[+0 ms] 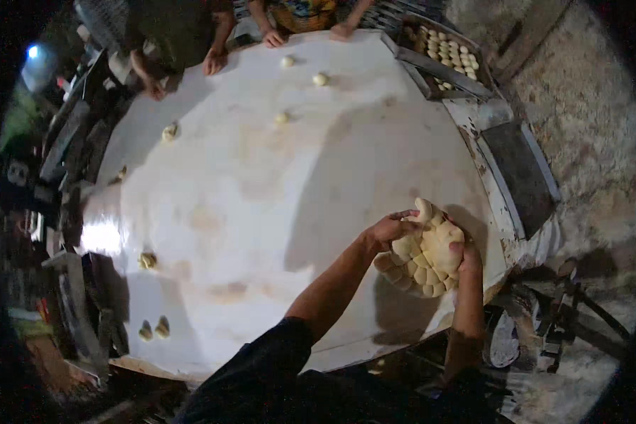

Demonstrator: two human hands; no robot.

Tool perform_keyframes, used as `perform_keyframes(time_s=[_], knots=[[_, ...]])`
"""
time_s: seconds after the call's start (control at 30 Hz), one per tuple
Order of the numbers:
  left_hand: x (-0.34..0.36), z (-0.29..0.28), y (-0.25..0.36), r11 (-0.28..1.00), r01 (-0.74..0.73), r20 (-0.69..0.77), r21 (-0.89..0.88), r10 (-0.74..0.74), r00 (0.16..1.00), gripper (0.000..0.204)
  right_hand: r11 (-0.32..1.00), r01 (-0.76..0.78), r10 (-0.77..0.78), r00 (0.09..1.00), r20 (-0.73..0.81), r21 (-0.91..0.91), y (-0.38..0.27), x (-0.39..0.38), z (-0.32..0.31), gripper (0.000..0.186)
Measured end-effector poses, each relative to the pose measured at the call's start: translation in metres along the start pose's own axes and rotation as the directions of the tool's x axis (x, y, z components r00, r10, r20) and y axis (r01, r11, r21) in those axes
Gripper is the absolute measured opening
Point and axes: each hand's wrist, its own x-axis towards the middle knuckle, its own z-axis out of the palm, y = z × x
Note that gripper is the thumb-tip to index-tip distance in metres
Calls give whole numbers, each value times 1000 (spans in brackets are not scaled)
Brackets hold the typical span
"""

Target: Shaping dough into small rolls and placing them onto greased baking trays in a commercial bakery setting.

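Over the near right part of the broad, smooth white table (219, 198), left hand (391, 230): holding narrow, curling the fingers around a short, pale, rounded lobe of dough (423, 210) at the upper edge of a larger clump.
Right hand (468, 256): gripping the same clump from its right side, laying the thumb over the pale surface; cannot tell how the hidden fingers are bending.
Cream-coloured, rounded dough clump (422, 261): spreading between both hands, bunching many small, soft lumps side by side; cannot tell whether touching the table or being held just above.
Bare forearms (336, 286): reaching up from dark sleeves (275, 353) at the lower edge.
Round, pale dough balls (321, 79): sitting apart from one another toward the far side, well away from the clump.
Small, yellowish dough pieces (147, 260): lying scattered along the left side, two of them pairing up near the lower left corner.
Co-workers' hands (214, 63): resting at the far edge and far left edge of the table.
Dark, high-sided rectangular tray (442, 69): standing at the far right corner, carrying rows of pale balls (452, 51).
Flat, dark rectangular panel with pale edges (519, 169): lying beside the table's right edge.
Rough grey floor (586, 106): stretching away on the right.
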Motion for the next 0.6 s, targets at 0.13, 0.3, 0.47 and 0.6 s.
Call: perform_keyframes(time_s=[0.13, 0.3, 0.47, 0.6], knots=[[-83, 18, 17, 967, -152, 181, 202, 116, 977, 24, 951, 236, -175, 944, 281, -200, -17, -34, 66, 98], [-201, 60, 66, 862, -377, 333, 338, 265, 905, 15, 938, 253, -201, 953, 227, -235, -52, -118, 151, 102], [-281, 77, 145, 815, -427, 299, 393, 326, 897, 14, 896, 379, -363, 925, 109, -231, -87, -134, 287, 98], [-287, -23, 207, 110, -581, 401, 807, 621, 674, 28, 929, 357, -274, 845, 460, -102, -56, -54, 350, 76]])
